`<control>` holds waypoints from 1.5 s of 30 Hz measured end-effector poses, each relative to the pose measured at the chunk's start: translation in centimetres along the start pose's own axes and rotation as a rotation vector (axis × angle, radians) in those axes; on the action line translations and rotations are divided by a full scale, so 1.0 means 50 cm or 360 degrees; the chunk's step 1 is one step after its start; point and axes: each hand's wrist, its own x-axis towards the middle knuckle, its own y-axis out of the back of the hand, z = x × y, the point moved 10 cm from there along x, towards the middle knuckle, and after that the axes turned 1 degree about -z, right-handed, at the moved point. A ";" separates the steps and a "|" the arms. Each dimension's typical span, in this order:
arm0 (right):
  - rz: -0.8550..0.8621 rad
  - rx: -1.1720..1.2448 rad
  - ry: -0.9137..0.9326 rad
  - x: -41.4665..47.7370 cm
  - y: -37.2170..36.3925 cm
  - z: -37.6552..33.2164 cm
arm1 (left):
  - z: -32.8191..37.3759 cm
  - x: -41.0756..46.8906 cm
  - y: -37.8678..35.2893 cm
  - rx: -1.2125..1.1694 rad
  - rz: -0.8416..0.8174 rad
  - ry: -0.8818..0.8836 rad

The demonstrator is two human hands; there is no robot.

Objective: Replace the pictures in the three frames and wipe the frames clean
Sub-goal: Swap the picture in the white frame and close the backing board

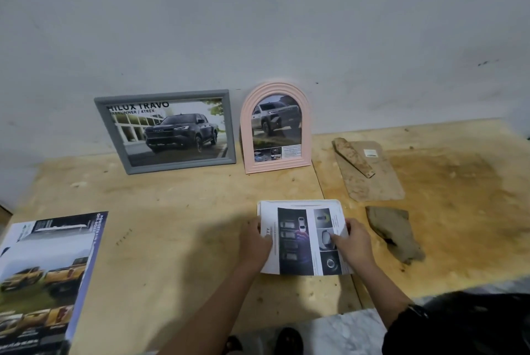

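Note:
A grey rectangular frame (165, 131) with a dark pickup picture leans against the wall. Beside it on the right stands a pink arched frame (276, 128) holding another truck picture. A printed picture sheet (304, 240) lies over a white frame, of which only the rim (301, 202) shows, on the wooden table. My left hand (253, 243) holds the sheet's left edge. My right hand (354, 243) presses on its right side, a finger stretched onto the print.
A brown backing board with a stand (368, 171) lies at the right, and a crumpled brown cloth (395, 233) sits just right of my right hand. A car brochure (46, 274) lies at the front left. The table's (177, 225) front edge runs near my arms.

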 end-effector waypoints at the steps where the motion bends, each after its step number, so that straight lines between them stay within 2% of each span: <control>1: -0.0019 -0.0039 0.0009 0.003 -0.005 -0.005 | -0.006 0.000 0.002 0.0029 0.0021 0.0008; 8: -0.0160 -0.0533 0.0087 -0.002 -0.037 -0.030 | -0.011 0.007 0.004 0.0183 0.0093 -0.0182; 12: -0.0124 -0.0661 0.0314 -0.035 -0.059 -0.054 | -0.016 0.000 -0.031 0.0410 -0.0084 -0.0406; 15: -0.0262 -0.0754 0.0470 -0.061 -0.098 -0.067 | -0.013 -0.010 -0.075 0.0785 -0.0279 -0.0680; 17: -0.0349 -0.0869 0.0489 -0.071 -0.118 -0.060 | 0.003 -0.020 -0.084 0.0975 -0.0257 -0.0835; 20: -0.0370 -0.0965 0.0435 -0.070 -0.119 -0.043 | -0.008 -0.018 -0.119 0.1153 -0.0399 -0.0852; 23: -0.0358 -0.0951 0.0407 -0.062 -0.112 -0.033 | 0.004 -0.020 -0.124 0.1098 -0.0373 -0.0961; 30: -0.0231 -0.0958 0.0486 -0.041 -0.096 -0.041 | 0.015 -0.010 -0.122 0.1014 -0.0282 -0.0878; 34: -0.0251 -0.0953 0.0499 -0.033 -0.094 -0.036 | 0.017 0.001 -0.111 0.0987 -0.0231 -0.0837; 37: -0.0334 -0.0762 0.0581 -0.019 -0.089 -0.041 | 0.019 0.021 -0.100 0.0877 -0.0143 -0.0727; 41: -0.0653 -0.0443 0.0655 0.030 -0.069 -0.065 | 0.063 0.056 -0.096 0.0623 -0.0038 -0.0583; 45: -0.0578 -0.0247 0.0600 0.130 0.026 -0.072 | 0.156 0.108 -0.154 0.0352 -0.0089 -0.0439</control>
